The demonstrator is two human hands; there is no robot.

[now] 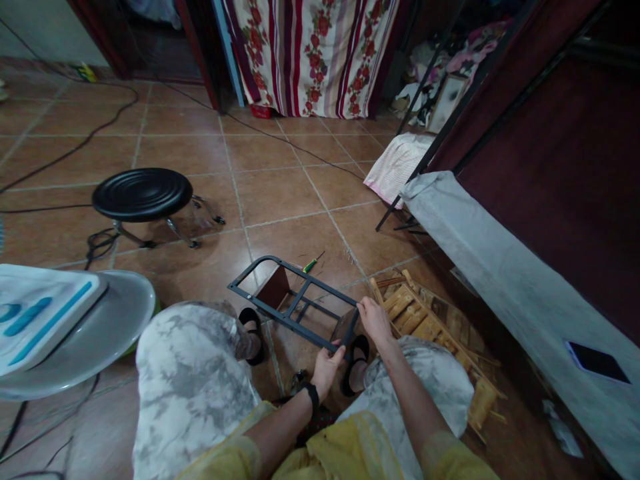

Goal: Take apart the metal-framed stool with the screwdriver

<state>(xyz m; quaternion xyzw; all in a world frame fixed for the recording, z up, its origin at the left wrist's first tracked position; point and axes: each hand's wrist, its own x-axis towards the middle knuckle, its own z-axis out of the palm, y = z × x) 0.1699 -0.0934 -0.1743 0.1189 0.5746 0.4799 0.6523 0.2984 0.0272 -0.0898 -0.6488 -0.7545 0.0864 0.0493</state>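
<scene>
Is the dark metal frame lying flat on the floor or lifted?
Lifted: both hands, left and right, hold the frame tilted above the tiles.

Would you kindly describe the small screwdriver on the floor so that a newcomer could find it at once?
Start at the dark metal frame that the left hand and right hand hold above the tiled floor. Just past its far edge lies the screwdriver. Its bright green handle sets it apart from the brown tiles and the black stool.

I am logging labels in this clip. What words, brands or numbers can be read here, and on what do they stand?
None can be read.
White panel at left: blue shapes only, no legible letters.
Phone on the grey cover: dark screen.
Metal frame held by left hand and right hand: no markings visible.
</scene>
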